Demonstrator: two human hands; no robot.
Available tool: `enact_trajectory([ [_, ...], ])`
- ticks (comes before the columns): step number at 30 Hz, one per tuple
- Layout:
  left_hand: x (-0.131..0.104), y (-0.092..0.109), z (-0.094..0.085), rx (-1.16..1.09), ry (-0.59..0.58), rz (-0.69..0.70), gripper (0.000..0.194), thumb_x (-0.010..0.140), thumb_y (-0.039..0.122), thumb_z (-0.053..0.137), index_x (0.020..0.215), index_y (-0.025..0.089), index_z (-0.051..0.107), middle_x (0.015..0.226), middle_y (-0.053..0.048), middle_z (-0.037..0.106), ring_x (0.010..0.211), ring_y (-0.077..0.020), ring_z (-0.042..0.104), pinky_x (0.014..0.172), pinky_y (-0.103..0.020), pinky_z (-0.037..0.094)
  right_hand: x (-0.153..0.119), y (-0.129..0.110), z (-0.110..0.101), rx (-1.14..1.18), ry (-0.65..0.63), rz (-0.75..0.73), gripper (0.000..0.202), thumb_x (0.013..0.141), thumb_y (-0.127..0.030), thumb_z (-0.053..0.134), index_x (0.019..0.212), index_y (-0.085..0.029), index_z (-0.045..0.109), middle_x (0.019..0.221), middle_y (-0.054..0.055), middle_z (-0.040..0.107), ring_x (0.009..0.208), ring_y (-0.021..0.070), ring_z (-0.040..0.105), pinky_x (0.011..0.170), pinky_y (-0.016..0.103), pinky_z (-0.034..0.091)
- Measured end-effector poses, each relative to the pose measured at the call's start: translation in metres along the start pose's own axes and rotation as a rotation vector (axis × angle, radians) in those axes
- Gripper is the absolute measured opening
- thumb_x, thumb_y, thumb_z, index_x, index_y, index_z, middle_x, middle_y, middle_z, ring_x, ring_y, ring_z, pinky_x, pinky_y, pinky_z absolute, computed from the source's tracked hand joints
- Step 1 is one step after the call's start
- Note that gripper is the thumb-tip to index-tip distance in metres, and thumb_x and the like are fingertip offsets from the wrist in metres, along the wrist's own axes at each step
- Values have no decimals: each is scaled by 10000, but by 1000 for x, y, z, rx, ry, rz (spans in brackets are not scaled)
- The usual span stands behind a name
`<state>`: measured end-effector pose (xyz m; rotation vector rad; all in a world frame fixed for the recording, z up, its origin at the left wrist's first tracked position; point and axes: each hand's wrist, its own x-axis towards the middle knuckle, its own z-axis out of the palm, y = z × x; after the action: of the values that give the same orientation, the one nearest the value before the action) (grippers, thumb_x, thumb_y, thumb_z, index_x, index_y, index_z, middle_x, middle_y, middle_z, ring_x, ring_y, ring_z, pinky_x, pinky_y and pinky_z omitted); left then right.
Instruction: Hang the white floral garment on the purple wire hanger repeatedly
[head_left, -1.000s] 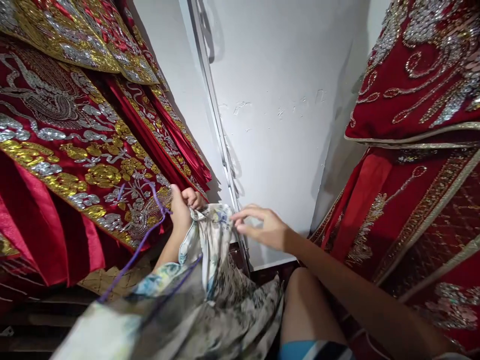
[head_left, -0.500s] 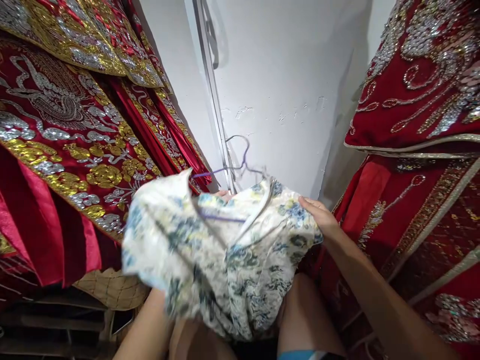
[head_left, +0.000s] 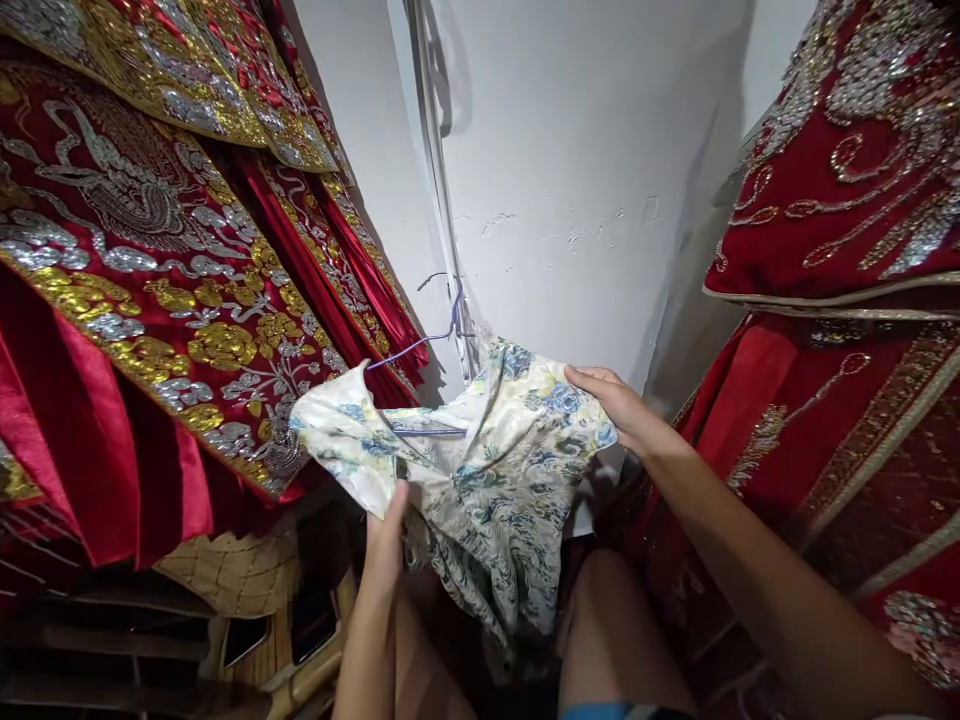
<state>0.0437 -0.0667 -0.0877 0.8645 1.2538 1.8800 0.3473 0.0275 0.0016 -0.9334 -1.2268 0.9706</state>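
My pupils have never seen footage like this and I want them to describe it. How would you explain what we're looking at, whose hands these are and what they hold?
There is no machine here: a person works with two bare hands. The camera is worn on their head, looking forward and down, so their arms reach in from the bottom. The left hand and right hand each grip a side of a flowered garment, with thumbs on top. A purple hanger sits inside it, its hook above the neckline and its bar showing through the opening. Around them are red and gold clothes, red beaded clothes and a pale wall or door. At lower left, there is something woven; the surroundings there are rather dark.
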Motion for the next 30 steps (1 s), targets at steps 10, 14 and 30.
enact_trajectory([
  [10,-40,-32,4,18,-32,-71,724,698,403,854,1334,160,608,1275,-135,674,1246,-296,606,1123,-445,420,-123,78,28,221,809,-198,194,855,-377,645,940,-203,647,872,16,674,706,143,623,679,285,502],
  [14,-53,-30,9,33,-30,-31,726,700,404,852,1339,170,599,1302,-125,657,1283,-281,579,1132,-404,412,-179,104,77,255,220,210,324,906,-507,590,852,-188,604,650,12,614,551,146,556,532,266,436],
  [30,-76,-32,17,369,281,421,680,728,329,818,1323,160,537,1312,-159,577,1200,-290,576,1034,-439,466,-175,63,111,211,-231,249,491,946,-508,513,564,-203,457,455,-41,422,445,95,357,483,248,294],
])
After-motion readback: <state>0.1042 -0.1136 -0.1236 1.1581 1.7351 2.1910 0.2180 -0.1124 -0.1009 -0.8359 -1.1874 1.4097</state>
